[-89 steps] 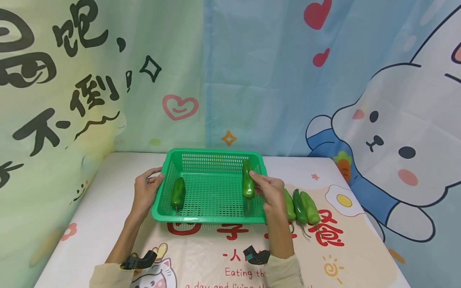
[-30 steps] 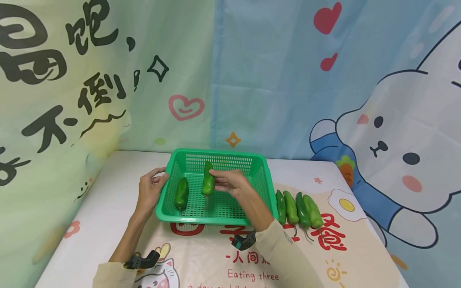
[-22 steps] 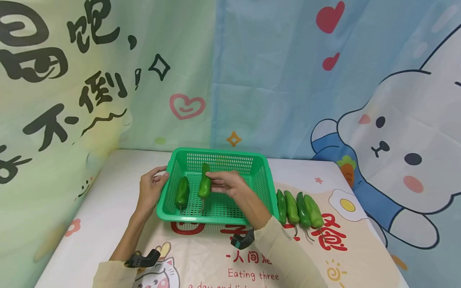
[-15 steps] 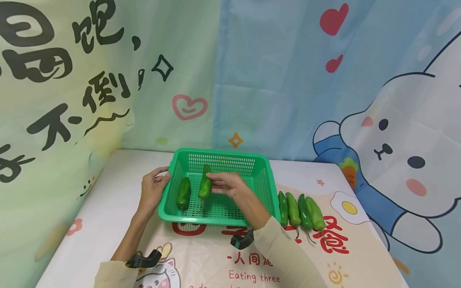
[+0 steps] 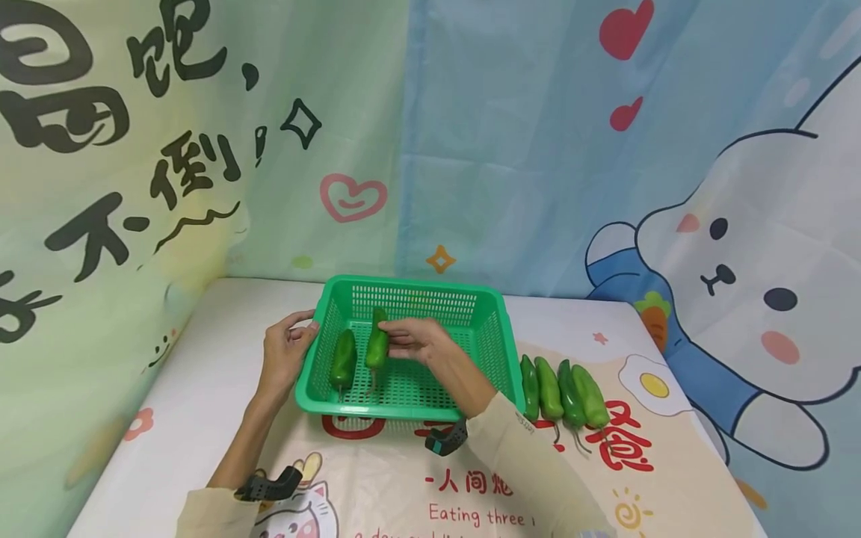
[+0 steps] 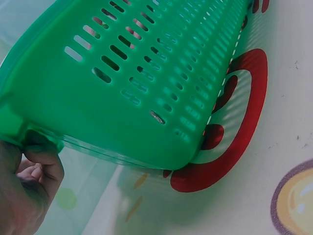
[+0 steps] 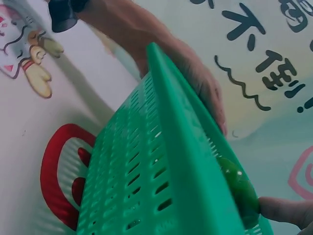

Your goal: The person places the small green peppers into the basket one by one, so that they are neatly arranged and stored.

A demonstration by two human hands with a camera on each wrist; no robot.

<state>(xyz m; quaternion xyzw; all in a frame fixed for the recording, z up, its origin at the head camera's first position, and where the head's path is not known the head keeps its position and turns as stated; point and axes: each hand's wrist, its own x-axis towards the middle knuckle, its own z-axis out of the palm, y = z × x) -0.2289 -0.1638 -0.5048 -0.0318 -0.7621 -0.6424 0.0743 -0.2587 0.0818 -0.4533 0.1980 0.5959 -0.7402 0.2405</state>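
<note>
In the head view, a green plastic basket (image 5: pixel 403 412) with slotted walls stands on the table. My left hand (image 5: pixel 285 353) grips its left rim; the left wrist view shows those fingers (image 6: pixel 46 169) curled at the rim. Inside the basket, my right hand (image 5: pixel 418 340) pinches a long green pepper (image 5: pixel 375 350) between thumb and fingers, stem toward me. Another green pepper (image 5: pixel 344 359) lies left of it on the basket floor. The right wrist view shows the thumb (image 7: pixel 281 209) against the held pepper (image 7: pixel 239 193), partly hidden behind the basket wall.
Several green peppers (image 5: pixel 570 394) lie side by side on the table just right of the basket, stems toward me. A printed mat (image 5: pixel 377 478) with red lettering covers the table. A cartoon curtain (image 5: pixel 471 187) hangs behind.
My right hand has carried the pepper leftward across the basket, from its right end to beside the other pepper, moving slightly further left in the last half second. My left hand keeps its grip.
</note>
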